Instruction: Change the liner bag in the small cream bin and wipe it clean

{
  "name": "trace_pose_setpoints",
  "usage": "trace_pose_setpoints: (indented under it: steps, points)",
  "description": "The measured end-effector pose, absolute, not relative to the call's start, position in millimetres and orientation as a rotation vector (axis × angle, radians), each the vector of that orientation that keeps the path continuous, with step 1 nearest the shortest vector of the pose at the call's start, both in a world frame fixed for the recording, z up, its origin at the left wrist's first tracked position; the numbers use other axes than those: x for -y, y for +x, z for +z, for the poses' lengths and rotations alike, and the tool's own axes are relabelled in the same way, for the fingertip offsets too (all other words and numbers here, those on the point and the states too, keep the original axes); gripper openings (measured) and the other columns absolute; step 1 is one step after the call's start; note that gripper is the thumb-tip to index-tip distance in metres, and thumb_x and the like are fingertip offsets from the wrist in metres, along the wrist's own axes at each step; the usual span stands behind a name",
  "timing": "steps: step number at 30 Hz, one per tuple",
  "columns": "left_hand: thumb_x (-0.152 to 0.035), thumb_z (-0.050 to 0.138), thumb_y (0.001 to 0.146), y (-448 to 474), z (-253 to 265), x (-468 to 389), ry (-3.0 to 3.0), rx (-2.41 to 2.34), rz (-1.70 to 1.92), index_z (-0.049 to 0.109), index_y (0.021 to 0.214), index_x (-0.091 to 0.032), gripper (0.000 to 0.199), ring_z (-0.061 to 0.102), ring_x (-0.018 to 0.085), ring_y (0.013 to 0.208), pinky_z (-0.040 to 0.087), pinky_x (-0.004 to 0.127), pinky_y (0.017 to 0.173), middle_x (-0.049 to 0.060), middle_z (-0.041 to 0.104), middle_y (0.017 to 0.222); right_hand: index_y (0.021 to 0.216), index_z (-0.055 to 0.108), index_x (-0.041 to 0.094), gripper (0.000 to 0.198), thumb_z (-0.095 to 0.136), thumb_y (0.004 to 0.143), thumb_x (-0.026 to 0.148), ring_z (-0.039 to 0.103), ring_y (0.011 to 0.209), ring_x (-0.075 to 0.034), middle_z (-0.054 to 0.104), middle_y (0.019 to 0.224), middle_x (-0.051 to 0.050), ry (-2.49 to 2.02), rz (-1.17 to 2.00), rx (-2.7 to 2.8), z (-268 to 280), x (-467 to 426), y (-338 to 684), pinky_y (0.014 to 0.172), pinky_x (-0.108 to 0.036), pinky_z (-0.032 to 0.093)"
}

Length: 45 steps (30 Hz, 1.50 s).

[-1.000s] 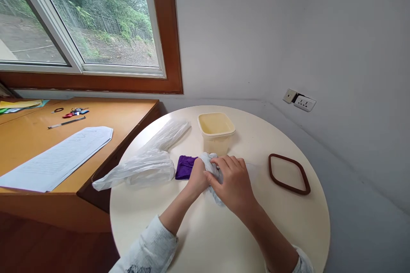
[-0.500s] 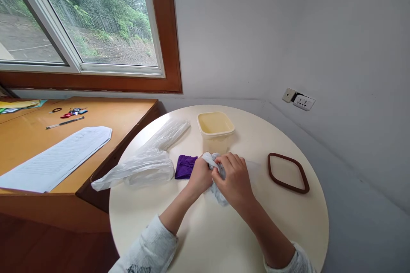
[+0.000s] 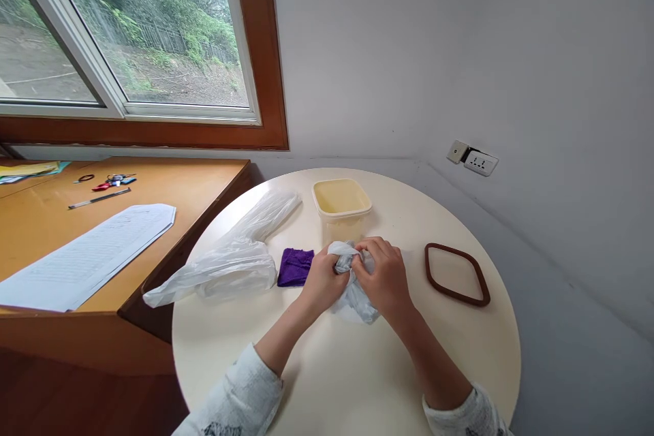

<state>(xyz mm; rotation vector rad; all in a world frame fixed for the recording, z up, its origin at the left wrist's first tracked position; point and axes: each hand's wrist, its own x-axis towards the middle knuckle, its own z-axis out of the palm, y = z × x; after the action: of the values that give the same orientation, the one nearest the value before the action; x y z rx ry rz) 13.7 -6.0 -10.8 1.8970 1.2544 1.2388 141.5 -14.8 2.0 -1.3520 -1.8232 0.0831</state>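
Both my hands work on a crumpled white plastic bag [image 3: 357, 300] over the middle of the round table [image 3: 337, 381]. My left hand [image 3: 325, 279] is closed around the bag's gathered neck. With bent fingers and thumb, my right hand [image 3: 383, 276] pinches the plastic just beside it. The bag's lower part hangs loosely beneath the hands; whether something is inside cannot be made out. Just left of my left hand lies a folded purple cloth [image 3: 295, 267]. Behind my hands stands a pale yellow square plastic container [image 3: 342, 208], its top uncovered.
Another white plastic bag [image 3: 229, 252] lies spread on the table's left side. A brown rounded-square frame [image 3: 457, 274] rests at the right. The wooden desk [image 3: 204, 184] at left carries papers [image 3: 97, 252], a pen [image 3: 99, 199] and keys [image 3: 116, 181]. Wall sockets [image 3: 480, 163] are at right.
My right hand has shifted slightly right, away from the left, and the bag between them is more spread out. The view has moved a little.
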Motion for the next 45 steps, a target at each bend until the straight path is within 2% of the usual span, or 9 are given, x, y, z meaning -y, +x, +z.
trace_pose_setpoints:
  steps: [6,11,14,21,25,29,32,38,45]
  points:
    - [-0.004,0.05,0.062,14,-13,8,1.943,-1.236,1.275,0.05,0.051,-0.016,0.017,0.051,0.013,0.067,0.041,0.023,0.06,0.003,0.051,0.076,0.078,0.056,0.022,0.009,0.047,0.076,0.018,0.057,0.082,-0.017,0.062,0.084,-0.002,-1.338,0.239,1.785,-1,8,147,0.075,-0.031,0.038]
    - [-0.006,0.055,0.064,12,-12,12,2.026,-1.11,1.377,0.057,0.064,-0.015,0.01,0.055,0.017,0.087,0.044,0.026,0.075,0.008,0.05,0.099,0.074,0.055,0.021,0.009,0.047,0.076,0.02,0.057,0.076,-0.017,0.061,0.079,-0.002,-1.314,0.382,1.775,-5,2,153,0.073,-0.03,0.041]
    - [-0.006,0.057,0.065,12,-7,15,2.045,-1.031,1.4,0.06,0.074,-0.016,0.014,0.054,0.019,0.093,0.043,0.028,0.082,0.008,0.048,0.104,0.075,0.057,0.021,0.009,0.048,0.074,0.02,0.057,0.077,-0.017,0.062,0.08,-0.002,-1.322,0.448,1.798,-9,-1,155,0.073,-0.03,0.042]
    - [-0.015,0.055,0.076,12,-1,13,1.893,-1.043,1.388,0.056,0.088,-0.016,0.012,0.053,0.018,0.093,0.042,0.029,0.083,0.007,0.051,0.1,0.076,0.056,0.021,0.012,0.046,0.073,0.015,0.057,0.082,-0.018,0.062,0.081,-0.002,-1.328,0.465,1.799,-11,0,150,0.076,-0.031,0.041]
    - [-0.029,0.056,0.081,9,-5,8,1.686,-1.079,1.353,0.05,0.104,-0.016,0.028,0.052,0.02,0.096,0.041,0.032,0.085,0.008,0.054,0.101,0.081,0.055,0.021,0.012,0.043,0.082,0.019,0.057,0.084,-0.018,0.063,0.083,-0.002,-1.25,0.378,1.879,-9,3,147,0.083,-0.035,0.037]
    - [-0.038,0.054,0.082,6,-10,3,1.443,-1.025,1.349,0.05,0.107,-0.017,0.032,0.053,0.019,0.096,0.041,0.031,0.086,0.007,0.057,0.101,0.099,0.055,0.021,0.019,0.042,0.088,0.027,0.056,0.095,-0.018,0.064,0.1,-0.005,-1.169,0.463,1.99,-2,11,149,0.09,-0.036,0.035]
    - [-0.039,0.051,0.084,6,-10,1,1.343,-0.966,1.334,0.051,0.105,-0.018,0.03,0.052,0.019,0.097,0.04,0.031,0.088,0.005,0.057,0.101,0.115,0.048,0.022,0.034,0.049,0.085,0.037,0.052,0.103,-0.02,0.061,0.11,-0.005,-1.165,0.519,2.087,5,17,149,0.092,-0.037,0.035]
    - [-0.042,0.049,0.084,4,-7,4,1.321,-0.873,1.209,0.052,0.107,-0.019,0.032,0.052,0.02,0.1,0.039,0.033,0.091,0.005,0.058,0.103,0.095,0.053,0.024,0.028,0.061,0.075,0.041,0.054,0.095,-0.02,0.061,0.09,0.0,-1.213,0.592,2.169,8,20,147,0.094,-0.039,0.035]
    - [-0.041,0.048,0.085,0,4,11,1.511,-0.752,1.09,0.05,0.115,-0.018,0.037,0.05,0.023,0.104,0.038,0.035,0.092,0.008,0.056,0.109,0.099,0.059,0.023,0.024,0.058,0.075,0.028,0.053,0.102,-0.022,0.064,0.096,-0.003,-1.241,0.609,2.105,6,18,146,0.092,-0.039,0.038]
